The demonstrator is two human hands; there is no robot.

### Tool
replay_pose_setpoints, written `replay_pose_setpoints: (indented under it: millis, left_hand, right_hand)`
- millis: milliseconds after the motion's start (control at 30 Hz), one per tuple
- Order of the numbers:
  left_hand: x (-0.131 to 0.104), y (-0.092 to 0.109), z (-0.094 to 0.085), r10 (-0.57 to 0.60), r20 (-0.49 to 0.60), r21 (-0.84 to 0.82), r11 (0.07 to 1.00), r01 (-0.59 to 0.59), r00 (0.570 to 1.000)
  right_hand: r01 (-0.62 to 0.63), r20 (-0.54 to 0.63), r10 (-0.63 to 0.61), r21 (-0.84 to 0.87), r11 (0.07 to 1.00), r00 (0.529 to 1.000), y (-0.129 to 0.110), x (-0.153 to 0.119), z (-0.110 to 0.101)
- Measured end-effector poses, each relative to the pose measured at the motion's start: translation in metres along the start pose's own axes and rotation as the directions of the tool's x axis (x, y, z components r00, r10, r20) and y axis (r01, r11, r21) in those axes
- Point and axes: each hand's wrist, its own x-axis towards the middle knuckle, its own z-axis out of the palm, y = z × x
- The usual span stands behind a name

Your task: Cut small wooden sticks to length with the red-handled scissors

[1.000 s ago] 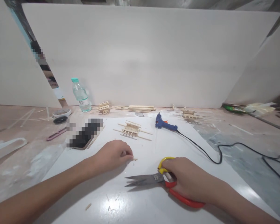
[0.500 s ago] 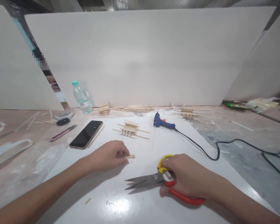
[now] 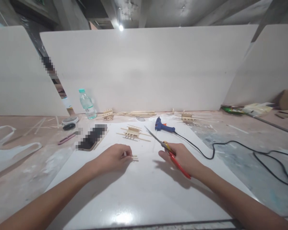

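Observation:
Between the thumb and fingers of my left hand (image 3: 116,157) are short thin wooden sticks (image 3: 135,158), their ends poking out to the right. My right hand (image 3: 182,157) is closed round the red and yellow handles of a pair of scissors (image 3: 157,139). The blades point up and to the left, above the white board (image 3: 124,191). Beyond my hands, a small cart-like model of wooden sticks (image 3: 132,132) lies on the board. A blue glue gun (image 3: 164,125) rests to the right of that model.
Left of the model is a phone (image 3: 91,139), with a pink-handled tool (image 3: 66,138) beside it. A water bottle (image 3: 87,104), a bundle of sticks (image 3: 136,113) and two more stick models line the back panel (image 3: 144,67). A black cord (image 3: 230,142) winds across the right side.
My right hand has raised and turned the scissors, so the blades swing from pointing left to pointing up-left. My left hand keeps its pinch. The head view has tilted upward.

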Motion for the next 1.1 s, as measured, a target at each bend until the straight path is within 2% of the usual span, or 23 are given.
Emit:
replay_pose_setpoints:
  millis: [100, 233, 367, 567, 667, 800, 1100]
  left_hand:
    - [0.0, -0.001, 0.003, 0.002, 0.002, -0.007, 1.0, -0.002, 1.0]
    - [0.001, -0.002, 0.01, -0.007, -0.015, -0.007, 1.0, 0.007, 1.0]
    - [-0.001, -0.002, 0.013, -0.004, -0.053, -0.004, 1.0, 0.004, 0.999]
    - [-0.008, -0.007, 0.01, 0.002, -0.086, -0.067, 0.998, -0.007, 0.996]
    - [-0.01, -0.008, 0.011, -0.021, -0.074, -0.079, 0.997, 0.015, 0.997]
    - [-0.012, -0.003, 0.016, -0.03, -0.091, -0.076, 0.997, 0.023, 0.995]
    - [-0.013, 0.0, 0.022, -0.056, -0.131, -0.054, 0.997, 0.049, 0.99]
  right_hand:
    - [-0.02, -0.011, 0.021, 0.123, 0.992, 1.0, 0.007, 0.002, 0.006]
    - [-0.03, 0.085, 0.01, 0.24, 0.97, 0.996, 0.011, 0.003, 0.016]
    - [0.045, 0.049, -0.058, 0.231, 0.972, 0.997, 0.007, 0.003, 0.021]
    - [-0.066, 0.054, 0.052, 0.291, 0.955, 0.997, 0.009, 0.005, 0.021]
    - [-0.007, 0.037, -0.002, 0.251, 0.968, 0.999, 0.01, 0.005, 0.022]
    - [0.107, 0.035, -0.111, 0.095, 0.99, 0.993, 0.008, 0.005, 0.022]
    - [0.113, 0.045, -0.115, 0.055, 0.992, 0.992, 0.01, 0.006, 0.024]
